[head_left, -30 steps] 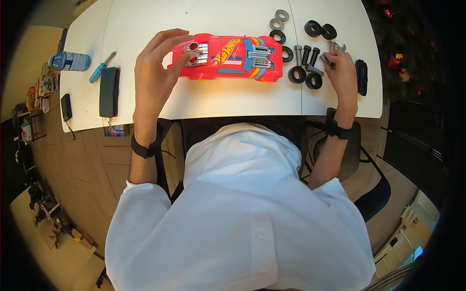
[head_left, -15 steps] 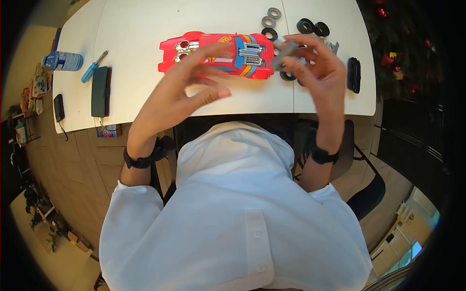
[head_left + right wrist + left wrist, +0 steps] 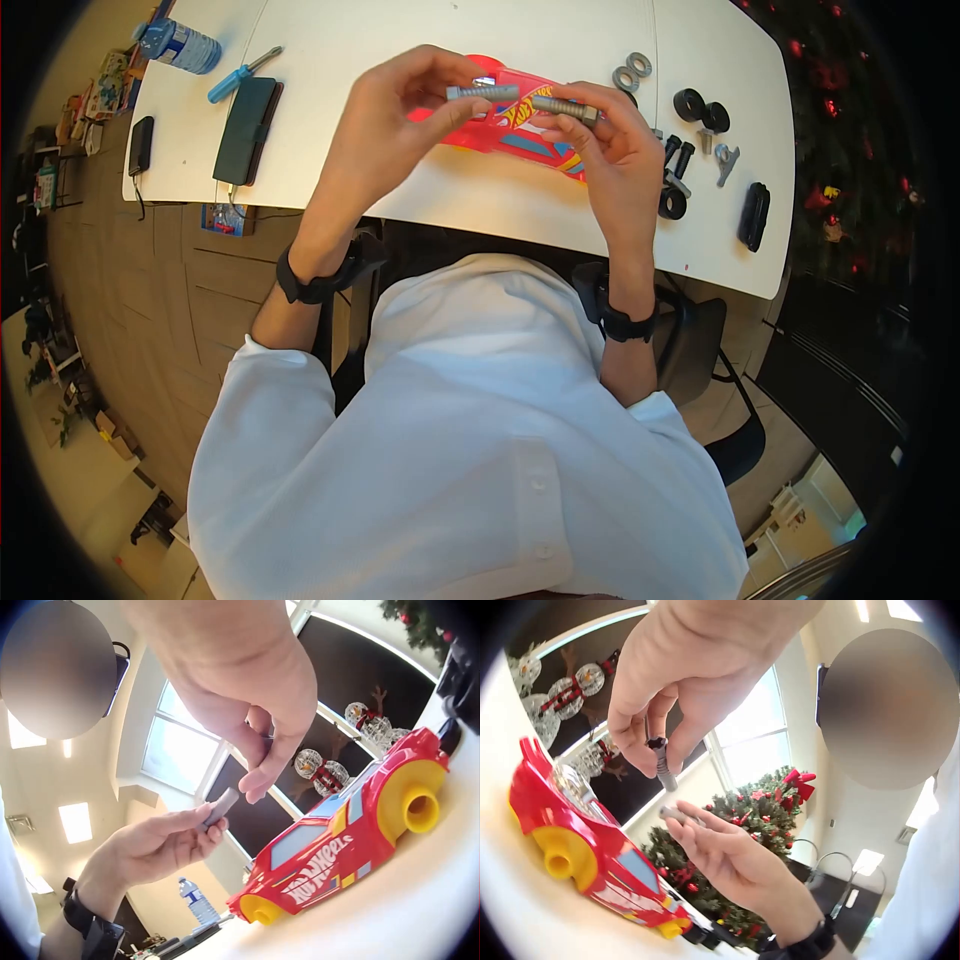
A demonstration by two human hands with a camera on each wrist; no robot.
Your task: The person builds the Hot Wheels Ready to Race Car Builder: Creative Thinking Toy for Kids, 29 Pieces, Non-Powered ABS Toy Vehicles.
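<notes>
The left hand [image 3: 395, 120] pinched a grey toy bolt [image 3: 490, 93] near its head, thumb and fingers only the bolt's thickness apart, its tip aimed at three o'clock. The right hand [image 3: 618, 150] had a similarly narrow pinch on a second grey bolt [image 3: 563, 108], its tip facing between nine and ten o'clock; a small gap separated the two tips. Both were held over the red Hot Wheels toy car [image 3: 528, 147], which stood on the white table [image 3: 560, 218]. From the car in the head view, grey washers [image 3: 633, 72] lay at two o'clock, black bolts [image 3: 684, 158] at three and a dark green case [image 3: 246, 130] at nine.
</notes>
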